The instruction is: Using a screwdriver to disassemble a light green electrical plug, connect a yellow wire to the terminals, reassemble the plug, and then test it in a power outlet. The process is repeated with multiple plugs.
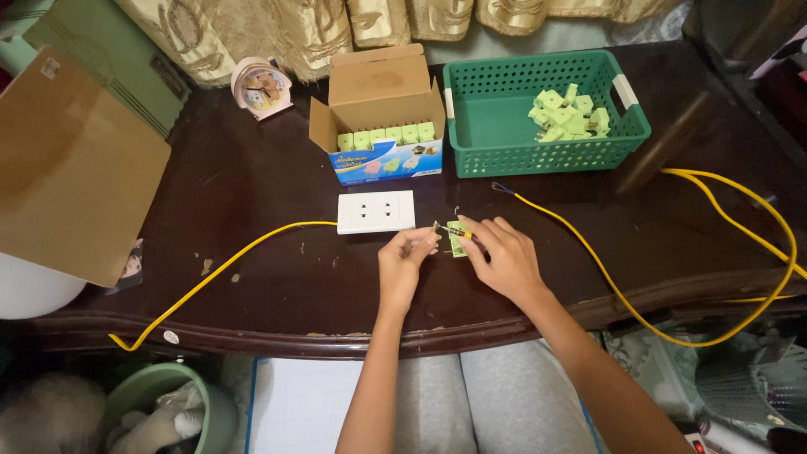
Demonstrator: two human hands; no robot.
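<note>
A pink alarm clock (261, 87) stands at the rear left of the dark wooden table (252, 269), just beside an open cardboard box (382, 113) containing a row of light green adapters (385, 134). A green plastic basket (544, 113) to the right of the box contains loose green adapters (567, 113). A brown cardboard sheet (67, 168) overhangs the left edge.
</note>
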